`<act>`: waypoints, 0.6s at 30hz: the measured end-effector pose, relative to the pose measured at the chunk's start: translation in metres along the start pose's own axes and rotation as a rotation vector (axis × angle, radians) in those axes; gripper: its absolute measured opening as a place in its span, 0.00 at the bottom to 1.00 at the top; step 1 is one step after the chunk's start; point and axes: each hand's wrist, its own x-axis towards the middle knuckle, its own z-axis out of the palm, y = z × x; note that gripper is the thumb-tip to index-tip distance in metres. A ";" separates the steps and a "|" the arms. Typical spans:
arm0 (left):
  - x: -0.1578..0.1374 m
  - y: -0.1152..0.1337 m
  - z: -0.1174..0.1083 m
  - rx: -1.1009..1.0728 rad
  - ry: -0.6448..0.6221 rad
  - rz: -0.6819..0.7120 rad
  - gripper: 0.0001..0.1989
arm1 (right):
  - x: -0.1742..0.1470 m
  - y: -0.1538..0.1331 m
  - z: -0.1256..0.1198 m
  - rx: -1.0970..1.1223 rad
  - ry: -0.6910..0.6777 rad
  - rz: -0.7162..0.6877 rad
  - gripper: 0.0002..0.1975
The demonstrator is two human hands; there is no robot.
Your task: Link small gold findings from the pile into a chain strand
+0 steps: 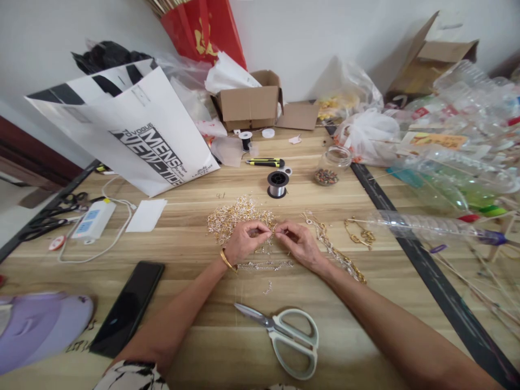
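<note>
My left hand [246, 241] and my right hand [299, 242] meet fingertip to fingertip over the wooden table, each closed in a pinch. What sits between the fingers is too small to make out. Right behind my left hand spreads a pile of small gold and silver beads or links [233, 215]. A silver chain [266, 265] lies just below the hands. To the right of my right hand, a longer gold and silver chain [335, 250] stretches over the wood. White-handled scissors [284, 330] rest nearer to me, and a spool of thin wire [278, 185] stands beyond the hands.
A box cutter [266, 162] and a jar of beads [326, 176] stand farther back. At left are a phone [128, 309], a power strip [93, 221] and a white paper bag [134, 130]. Plastic bottles [455, 162] and sticks crowd the right, beyond a black strip [410, 254].
</note>
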 end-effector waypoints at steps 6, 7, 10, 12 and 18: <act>0.000 0.000 0.000 0.249 -0.005 0.121 0.03 | 0.000 0.000 0.001 0.011 -0.012 0.042 0.08; 0.000 0.001 0.001 0.262 -0.004 0.135 0.03 | 0.000 0.000 0.001 0.007 -0.012 0.041 0.08; 0.000 0.002 0.001 0.265 -0.009 0.148 0.03 | 0.000 -0.002 0.001 0.002 -0.007 0.027 0.08; 0.000 0.002 0.002 0.250 -0.015 0.120 0.03 | 0.000 -0.003 0.001 0.008 0.005 0.023 0.08; 0.000 -0.001 0.001 0.101 0.000 -0.001 0.04 | -0.001 -0.007 0.001 -0.029 0.092 0.014 0.08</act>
